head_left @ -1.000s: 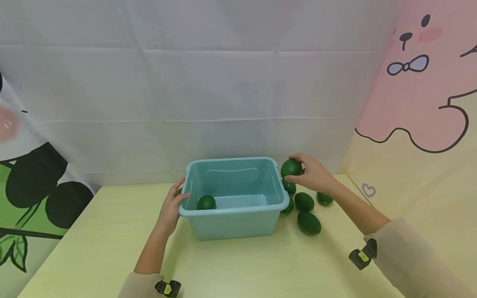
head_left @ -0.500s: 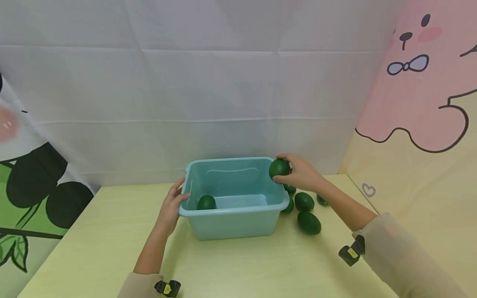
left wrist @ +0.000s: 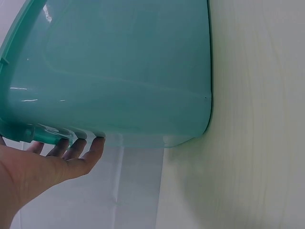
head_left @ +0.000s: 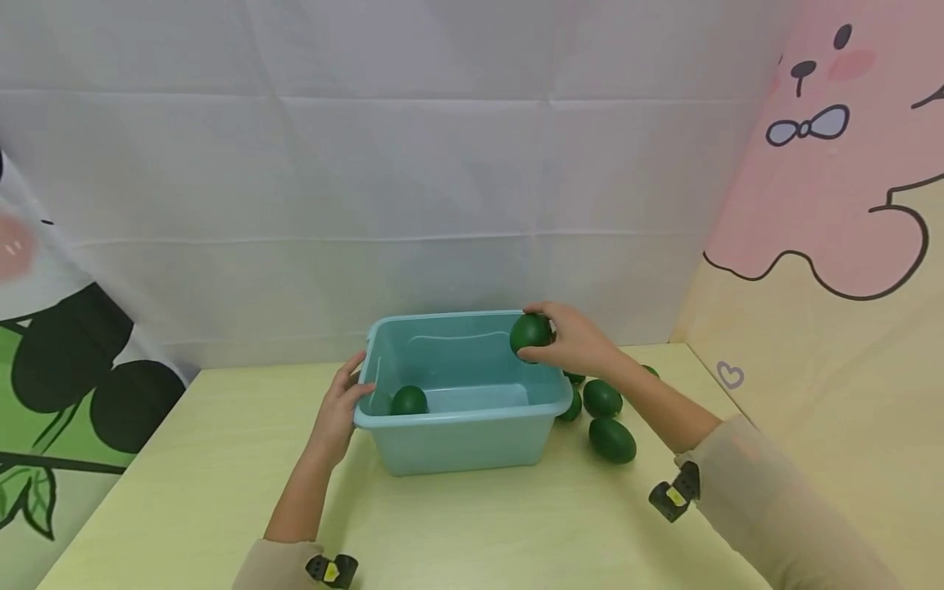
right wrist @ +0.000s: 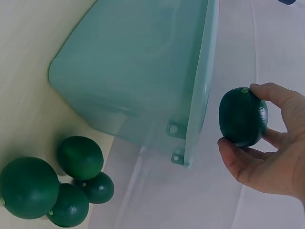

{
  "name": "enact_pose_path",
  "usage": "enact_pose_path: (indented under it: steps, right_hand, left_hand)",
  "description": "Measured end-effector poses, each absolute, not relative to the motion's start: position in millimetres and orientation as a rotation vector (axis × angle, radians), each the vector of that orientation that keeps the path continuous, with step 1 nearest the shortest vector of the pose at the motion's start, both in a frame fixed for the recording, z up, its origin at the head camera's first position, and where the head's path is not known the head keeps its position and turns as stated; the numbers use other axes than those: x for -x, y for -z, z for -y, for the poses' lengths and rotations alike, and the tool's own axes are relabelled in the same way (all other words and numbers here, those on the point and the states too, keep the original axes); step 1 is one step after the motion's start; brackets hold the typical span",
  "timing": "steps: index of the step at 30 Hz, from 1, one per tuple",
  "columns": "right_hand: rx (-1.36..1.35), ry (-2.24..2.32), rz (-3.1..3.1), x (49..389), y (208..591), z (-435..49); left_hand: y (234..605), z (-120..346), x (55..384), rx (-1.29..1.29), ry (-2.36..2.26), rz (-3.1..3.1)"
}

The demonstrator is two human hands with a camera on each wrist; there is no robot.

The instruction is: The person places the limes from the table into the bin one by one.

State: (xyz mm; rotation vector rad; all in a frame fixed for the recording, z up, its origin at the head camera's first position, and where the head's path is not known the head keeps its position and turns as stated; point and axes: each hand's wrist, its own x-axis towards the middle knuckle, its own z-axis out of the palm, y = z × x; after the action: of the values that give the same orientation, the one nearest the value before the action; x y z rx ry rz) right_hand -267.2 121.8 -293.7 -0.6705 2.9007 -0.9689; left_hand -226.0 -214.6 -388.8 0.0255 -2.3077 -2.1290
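Observation:
A light blue plastic bin (head_left: 472, 442) stands on the table, with one dark green avocado (head_left: 409, 401) inside at its left. My left hand (head_left: 341, 410) holds the bin's left rim, thumb over the edge and fingers along the outer wall (left wrist: 119, 71). Above the bin's right side, my right hand (head_left: 578, 340) pinches another avocado (head_left: 530, 337) between thumb and fingers. In the right wrist view this avocado (right wrist: 243, 117) is raised beyond the rim, apart from it.
Several more avocados lie on the pale yellow table (head_left: 472, 524) to the right of the bin, among them a front avocado (head_left: 612, 441) and a middle avocado (head_left: 602, 399). A white cloth (head_left: 413, 180) hangs behind, and printed cloth (head_left: 833, 213) borders the right.
My right hand has carried its avocado leftward, from outside the bin's right rim to over the bin's interior. The left hand and the bin have stayed in place.

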Motion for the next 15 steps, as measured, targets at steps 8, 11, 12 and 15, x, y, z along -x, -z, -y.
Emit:
enact_pose_path:
  steps: [8,11,12,15]
  right_hand:
    - [0.725,0.996,-2.879,266.9,295.1,-113.0]
    - [0.753,1.011,-2.859,267.9,297.5,-109.7]
    - [0.753,1.003,-2.860,268.5,298.5,-108.6]
    - [0.757,0.988,-2.854,270.4,301.2,-105.0]
  left_hand:
    - [388.6,215.1,225.7,-0.019,2.126,2.316]
    - [388.7,215.1,225.8,-0.022,2.130,2.312]
    - [389.0,215.0,226.1,-0.026,2.133,2.309]
    - [389.6,214.3,226.3,-0.041,2.145,2.299]
